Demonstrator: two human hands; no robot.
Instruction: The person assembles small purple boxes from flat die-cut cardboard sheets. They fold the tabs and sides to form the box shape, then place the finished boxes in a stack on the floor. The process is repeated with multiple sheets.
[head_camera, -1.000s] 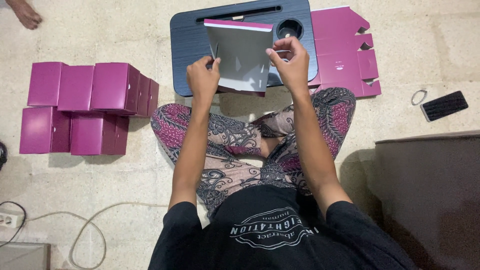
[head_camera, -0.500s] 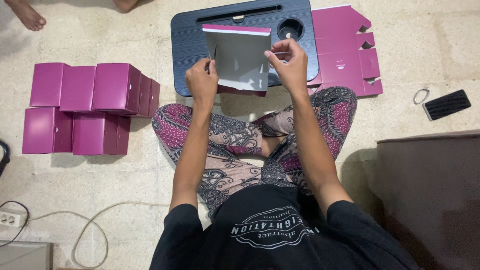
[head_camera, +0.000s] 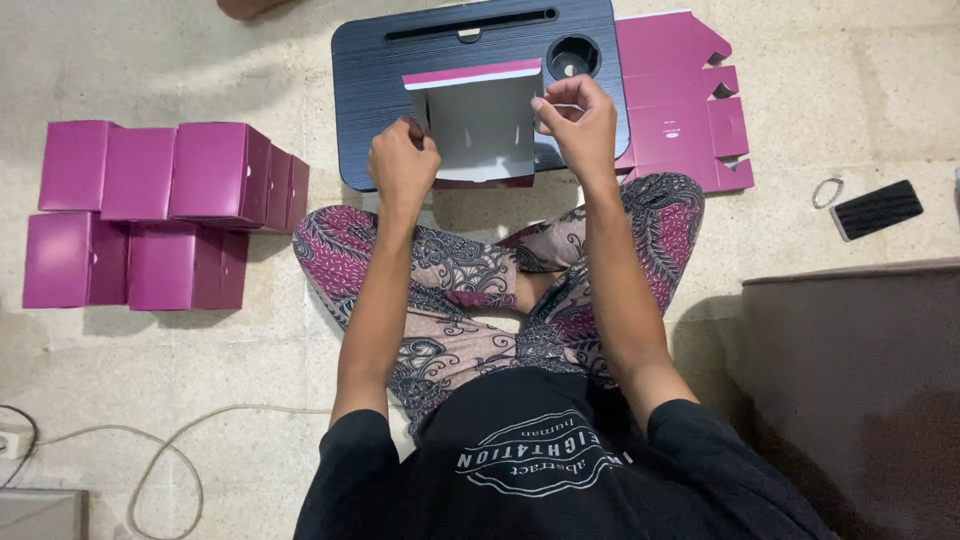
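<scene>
I sit cross-legged at a dark lap desk. Both hands hold a partly folded cardboard box, grey inside with a magenta rim, standing open on the desk's near edge. My left hand grips its left wall. My right hand pinches its right wall near the top corner. The box's lower magenta edge shows just below the grey panel.
A stack of flat magenta box blanks lies right of the desk. Several finished magenta boxes sit in two rows on the floor at left. A black phone and a small ring lie at right, a dark furniture corner below them. A cable runs at lower left.
The box has been squared up: its grey panel now stands straighter and wider between my hands. My hands shifted slightly apart along its sides. A foot at the upper left has left the view.
</scene>
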